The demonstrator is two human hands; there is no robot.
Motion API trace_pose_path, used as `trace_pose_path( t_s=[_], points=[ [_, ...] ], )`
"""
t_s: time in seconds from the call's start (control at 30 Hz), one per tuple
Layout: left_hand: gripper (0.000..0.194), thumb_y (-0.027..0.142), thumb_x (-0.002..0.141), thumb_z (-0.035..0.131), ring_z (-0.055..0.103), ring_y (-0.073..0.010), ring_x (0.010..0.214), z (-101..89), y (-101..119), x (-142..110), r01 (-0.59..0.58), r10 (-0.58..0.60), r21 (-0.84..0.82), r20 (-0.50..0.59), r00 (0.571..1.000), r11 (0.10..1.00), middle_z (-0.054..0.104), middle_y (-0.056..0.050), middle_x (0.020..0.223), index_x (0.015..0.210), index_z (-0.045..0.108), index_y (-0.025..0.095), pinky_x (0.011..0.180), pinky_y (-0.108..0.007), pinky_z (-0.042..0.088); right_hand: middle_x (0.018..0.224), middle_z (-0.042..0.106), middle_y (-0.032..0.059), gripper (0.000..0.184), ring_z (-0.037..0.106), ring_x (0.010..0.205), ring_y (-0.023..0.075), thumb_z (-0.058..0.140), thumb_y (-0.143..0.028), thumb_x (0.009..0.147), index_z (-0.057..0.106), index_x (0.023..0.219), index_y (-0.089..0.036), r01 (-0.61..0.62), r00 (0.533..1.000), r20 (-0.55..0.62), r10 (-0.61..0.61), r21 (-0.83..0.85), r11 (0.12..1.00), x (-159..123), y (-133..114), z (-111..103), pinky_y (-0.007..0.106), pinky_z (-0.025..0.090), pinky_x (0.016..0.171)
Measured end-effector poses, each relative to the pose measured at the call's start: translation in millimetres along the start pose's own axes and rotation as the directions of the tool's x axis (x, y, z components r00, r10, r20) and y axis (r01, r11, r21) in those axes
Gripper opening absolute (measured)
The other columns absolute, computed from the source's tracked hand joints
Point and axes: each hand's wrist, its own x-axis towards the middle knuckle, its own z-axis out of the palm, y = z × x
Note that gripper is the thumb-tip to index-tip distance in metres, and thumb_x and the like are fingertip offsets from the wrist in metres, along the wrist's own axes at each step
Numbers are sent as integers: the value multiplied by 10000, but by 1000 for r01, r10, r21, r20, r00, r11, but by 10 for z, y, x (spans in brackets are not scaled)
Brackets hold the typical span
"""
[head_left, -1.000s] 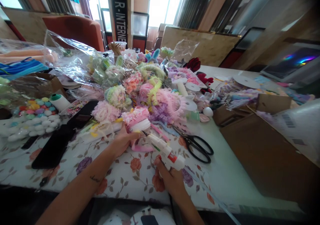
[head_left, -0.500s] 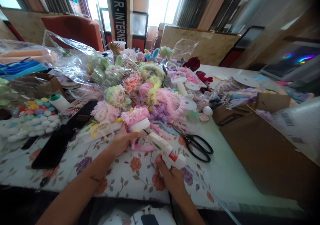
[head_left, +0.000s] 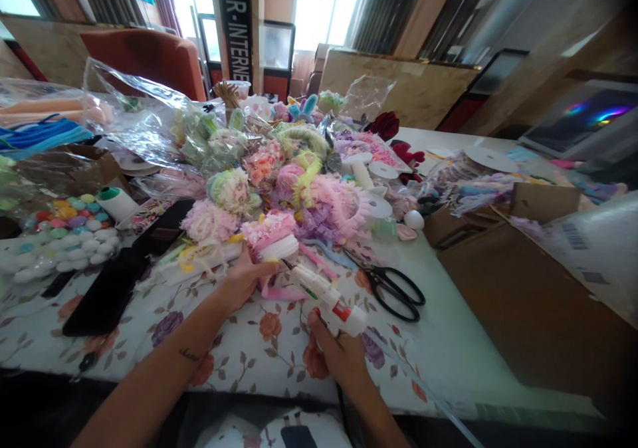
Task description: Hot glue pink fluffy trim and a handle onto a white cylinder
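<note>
My right hand (head_left: 335, 353) is wrapped round the grip of a white glue gun (head_left: 323, 296), whose nozzle points up and left at a white and pink frilly lace piece (head_left: 275, 236). My left hand (head_left: 244, 280) grips that lace piece from below, thumb along its near edge. A pink ribbon strip (head_left: 282, 294) lies on the flowered tablecloth (head_left: 239, 341) just under the gun's nozzle. A clear glue stick (head_left: 423, 388) trails from the back of the gun toward the table's near edge.
Black scissors (head_left: 393, 290) lie right of the gun. A heap of pastel lace rolls (head_left: 299, 182) fills the middle. Pom-poms (head_left: 60, 235) and a black strip (head_left: 119, 275) lie to the left. A brown cardboard box (head_left: 528, 295) stands to the right.
The glue gun and my right hand have shifted slightly left and up toward the lace piece. My left hand has stayed where it was.
</note>
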Motion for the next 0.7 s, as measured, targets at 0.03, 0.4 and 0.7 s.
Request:
trace_pose_path(
  t_s=[0.03,0.4,0.7],
  points=[
    [697,175,636,823,689,-224,671,-5,-2,-1,6,-6,5,5,1000,1000,684,-2,616,1291,585,156,677,-321,546,435,607,34,549,620,436,195,585,-705,783,557,546,-211,13,1000,-9,-13,-3,1000,2,0,-3,275,483,437],
    [631,152,651,811,706,-238,742,5,18,-16,-20,20,-6,3,1000,1000,664,4,553,1252,622,126,877,-384,528,349,552,22,571,576,347,183,552,-697,807,512,473,-235,-11,1000,6,11,-3,1000,-41,-118,5,279,477,407],
    [627,132,598,832,721,-294,809,9,25,2,52,-54,-66,-25,998,996,753,-75,789,1195,641,147,742,-375,557,337,519,-12,484,570,362,184,609,-648,784,552,523,-244,-38,996,-78,37,-11,999,-84,-223,13,289,492,428]
  ],
)
